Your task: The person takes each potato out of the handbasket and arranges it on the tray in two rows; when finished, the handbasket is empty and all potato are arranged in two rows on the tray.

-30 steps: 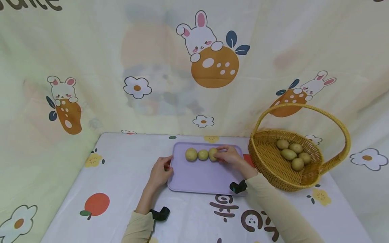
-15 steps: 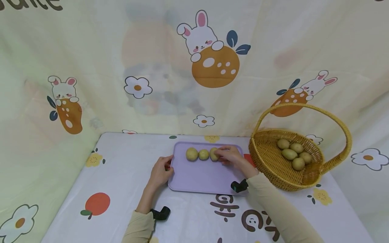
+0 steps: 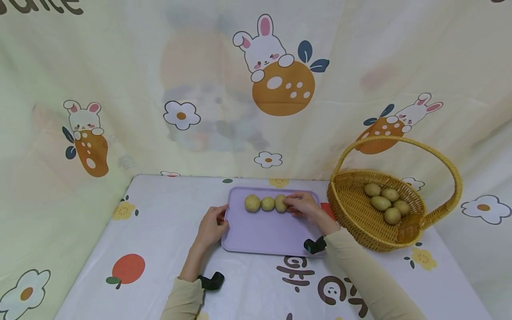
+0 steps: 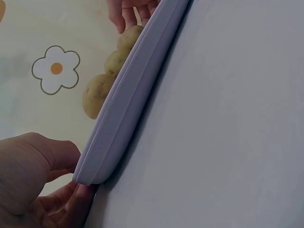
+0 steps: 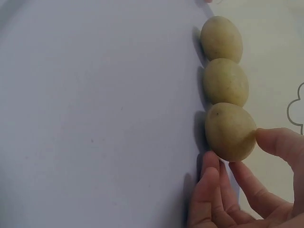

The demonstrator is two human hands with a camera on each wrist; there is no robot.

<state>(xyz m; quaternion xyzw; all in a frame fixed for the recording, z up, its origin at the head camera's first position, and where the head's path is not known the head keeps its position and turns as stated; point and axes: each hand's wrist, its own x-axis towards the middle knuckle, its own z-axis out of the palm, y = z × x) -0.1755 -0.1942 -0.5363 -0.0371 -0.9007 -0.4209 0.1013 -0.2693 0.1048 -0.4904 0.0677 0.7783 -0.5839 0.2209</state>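
Note:
Three potatoes lie in a touching row along the far side of a lilac tray: a larger left potato, a smaller middle potato and a right potato. My right hand pinches the right potato, thumb on one side and fingertips at its end, as the right wrist view shows. With my left hand I hold the tray's left edge; in the left wrist view the thumb is at the rim and the fingers reach beneath it.
To the right stands a wicker basket with a tall arched handle. Several potatoes lie inside it. A patterned white cloth covers the table, and a printed curtain hangs behind.
The right potato has shifted slightly left against the middle one over the last half second, with my right hand still on it. My left hand and the tray stay in place.

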